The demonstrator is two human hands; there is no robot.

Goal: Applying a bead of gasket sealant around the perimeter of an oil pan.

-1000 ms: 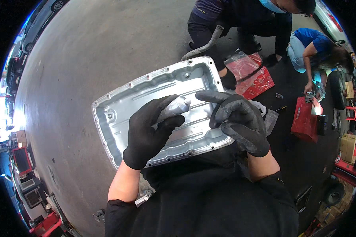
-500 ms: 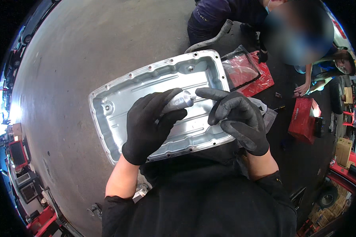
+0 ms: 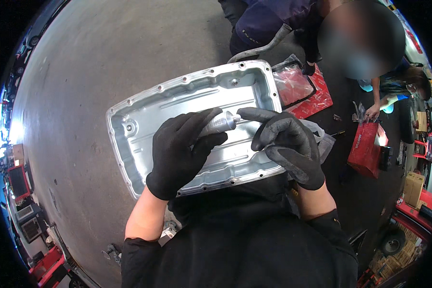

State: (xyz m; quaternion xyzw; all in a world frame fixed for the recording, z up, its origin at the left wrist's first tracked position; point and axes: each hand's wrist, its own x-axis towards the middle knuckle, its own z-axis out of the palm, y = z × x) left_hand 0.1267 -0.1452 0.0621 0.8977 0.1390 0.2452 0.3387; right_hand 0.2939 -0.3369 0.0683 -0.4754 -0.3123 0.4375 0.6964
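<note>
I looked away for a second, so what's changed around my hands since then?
The silver tube in your left hand has moved right, its nozzle now closer to the index fingertip of your right hand. Nothing was visibly taken or released; the metal pan stays beneath both hands.

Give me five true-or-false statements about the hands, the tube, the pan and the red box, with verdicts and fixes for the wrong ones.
1. The left hand holds a silvery tube. True.
2. Both hands are bare. False: both wear dark gloves.
3. The index finger of the right hand is close to the narrow tip of the tube. True.
4. The metal pan lies with its hollow side facing down. False: the hollow side of the metal pan faces up.
5. In the picture, the red box is to the right of the metal pan. True.
</note>
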